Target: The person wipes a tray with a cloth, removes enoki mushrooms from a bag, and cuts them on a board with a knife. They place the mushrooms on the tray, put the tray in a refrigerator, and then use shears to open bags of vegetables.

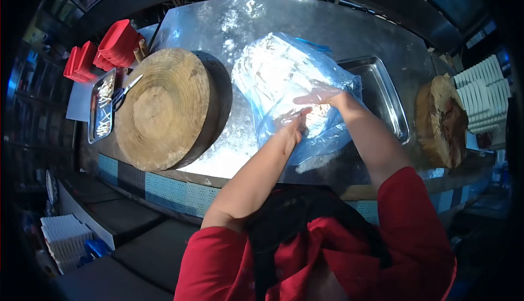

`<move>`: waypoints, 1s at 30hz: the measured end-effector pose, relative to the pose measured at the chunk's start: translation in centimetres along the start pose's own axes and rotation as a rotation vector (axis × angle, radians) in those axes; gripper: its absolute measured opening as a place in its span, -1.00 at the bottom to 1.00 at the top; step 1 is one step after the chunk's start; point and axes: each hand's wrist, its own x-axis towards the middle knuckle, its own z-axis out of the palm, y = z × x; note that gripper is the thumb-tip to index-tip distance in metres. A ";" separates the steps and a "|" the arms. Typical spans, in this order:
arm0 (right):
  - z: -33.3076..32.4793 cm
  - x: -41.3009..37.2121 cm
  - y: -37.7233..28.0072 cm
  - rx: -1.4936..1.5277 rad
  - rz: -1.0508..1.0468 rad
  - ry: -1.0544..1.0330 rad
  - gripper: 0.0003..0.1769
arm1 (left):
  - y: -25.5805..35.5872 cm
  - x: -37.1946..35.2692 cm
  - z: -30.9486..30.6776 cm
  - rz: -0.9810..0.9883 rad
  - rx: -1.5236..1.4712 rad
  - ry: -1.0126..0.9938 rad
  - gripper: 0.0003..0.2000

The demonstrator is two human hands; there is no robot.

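Observation:
A large clear bluish plastic bag (254, 77) lies on the metal worktop in front of me, with pale, whitish contents washed out by glare. At the near side of the bag, my left hand (290, 130) has its fingers closed on the crumpled film, partly covered by it. My right hand (327, 96) reaches into the bag from the right. Its fingers are stretched out to the left beneath the thin plastic, resting over the contents. What lies directly under those fingers is blurred by the film and the bright light.
A thick round wooden chopping block (158, 110) stands at the left, with scissors (128, 89) on its edge. Beside it are a small metal tray (101, 107) and red containers (117, 41). Right of the bag lie a metal tray (390, 90), another wooden block (436, 121) and stacked white trays (483, 96).

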 end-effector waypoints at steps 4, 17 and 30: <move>1.4 0.6 3.2 0.533 -0.002 -0.026 -0.26 | -3.1 6.8 -1.1 -0.007 -0.610 -0.165 -0.81; 0.1 -2.3 0.8 0.772 0.129 -0.288 -0.19 | -1.1 -4.5 -2.9 0.031 -0.246 -0.295 -0.50; -2.2 -7.1 -3.8 0.297 -0.269 0.027 0.07 | -3.2 -3.6 -5.5 0.456 0.065 -0.430 -0.53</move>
